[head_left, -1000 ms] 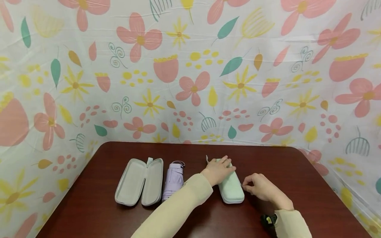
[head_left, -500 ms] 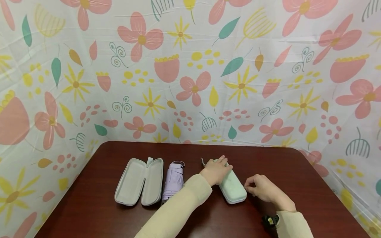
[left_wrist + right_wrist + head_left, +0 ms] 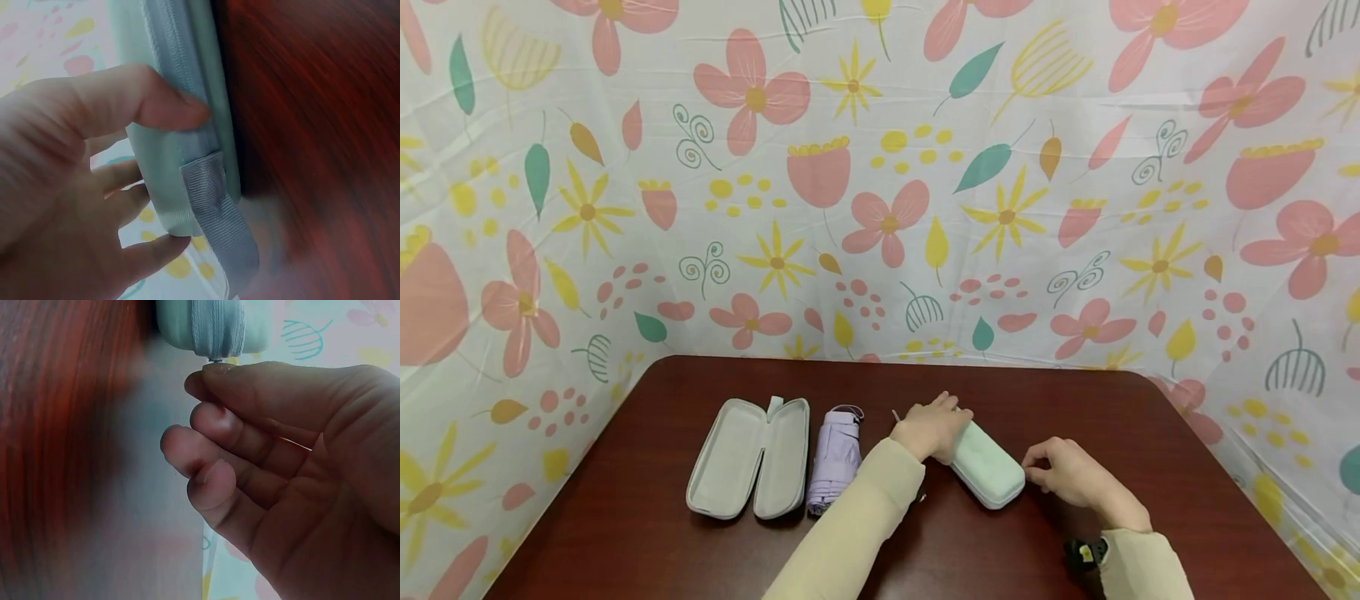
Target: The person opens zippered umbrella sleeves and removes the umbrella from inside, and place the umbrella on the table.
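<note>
A mint-green zip case [image 3: 988, 467] lies slanted on the table, its lid closed. My left hand [image 3: 931, 427] grips its far end. In the left wrist view the thumb [image 3: 169, 106] presses on the grey zip band while the other fingers lie round the opposite side, and a grey ribbon loop [image 3: 222, 219] hangs from the case's end. At the near right corner, my right hand [image 3: 1067, 473] pinches the small zip pull [image 3: 214, 360] between thumb and forefinger. Most of the pull is hidden by those fingertips; the remaining fingers are curled.
To the left, a grey-lined case [image 3: 727, 462] lies spread open. A folded lilac umbrella [image 3: 837, 454] with a wrist loop lies beside it, close to my left sleeve. Behind the dark red table [image 3: 700, 550] hangs a flower-patterned cloth [image 3: 880, 292].
The green case has turned on the table, its far end swinging left and its near end right. My left hand has moved left with it; my right hand has shifted slightly right.
</note>
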### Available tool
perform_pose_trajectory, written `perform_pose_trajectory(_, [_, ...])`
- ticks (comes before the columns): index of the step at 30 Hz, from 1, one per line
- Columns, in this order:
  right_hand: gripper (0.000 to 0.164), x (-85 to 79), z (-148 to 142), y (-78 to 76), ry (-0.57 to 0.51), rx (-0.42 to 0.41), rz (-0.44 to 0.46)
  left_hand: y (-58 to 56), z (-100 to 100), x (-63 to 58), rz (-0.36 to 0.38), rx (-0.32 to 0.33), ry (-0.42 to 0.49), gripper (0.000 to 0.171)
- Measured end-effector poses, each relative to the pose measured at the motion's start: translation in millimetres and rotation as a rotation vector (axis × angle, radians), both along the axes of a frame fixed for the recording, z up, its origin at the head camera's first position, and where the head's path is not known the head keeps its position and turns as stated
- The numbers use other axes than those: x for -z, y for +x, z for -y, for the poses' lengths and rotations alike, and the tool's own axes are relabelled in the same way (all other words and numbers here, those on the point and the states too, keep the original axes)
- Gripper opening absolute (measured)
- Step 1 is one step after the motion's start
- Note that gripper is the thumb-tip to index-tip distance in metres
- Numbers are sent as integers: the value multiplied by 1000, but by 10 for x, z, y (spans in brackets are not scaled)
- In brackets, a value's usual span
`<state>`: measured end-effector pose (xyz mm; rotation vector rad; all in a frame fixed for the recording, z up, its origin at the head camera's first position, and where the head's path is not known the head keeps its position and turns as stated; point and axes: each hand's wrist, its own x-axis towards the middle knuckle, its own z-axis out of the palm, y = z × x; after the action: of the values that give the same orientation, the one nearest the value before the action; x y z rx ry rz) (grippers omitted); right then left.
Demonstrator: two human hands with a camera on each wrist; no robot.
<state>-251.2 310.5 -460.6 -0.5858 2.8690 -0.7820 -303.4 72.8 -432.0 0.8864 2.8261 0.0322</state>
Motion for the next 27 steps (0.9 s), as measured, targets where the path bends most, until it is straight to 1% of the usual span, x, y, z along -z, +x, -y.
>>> perform_pose_trajectory(3, [19, 2, -20, 3, 1, 16, -13, -12, 32, 7, 7, -11, 45, 66])
perform_pose_trajectory(7, [18, 10, -40, 2, -2, 21, -21, -24, 65, 31, 11, -14, 71, 63])
perform_pose_trajectory(13, [18, 16, -58, 4, -3, 31, -28, -47, 93, 60, 37, -9, 113, 65])
perform_pose_trajectory(16, [17, 13, -67, -2, -2, 37, -32, -59, 108, 64, 58, -22, 139, 64])
perform_pose_trajectory(23, [17, 21, -92, -15, 9, 32, -50, -47, 145, 83, 96, -49, 166, 71])
perform_pose_trajectory(27, [15, 25, -107, -28, 15, 37, -39, -37, 154, 90, 104, -60, 177, 71])
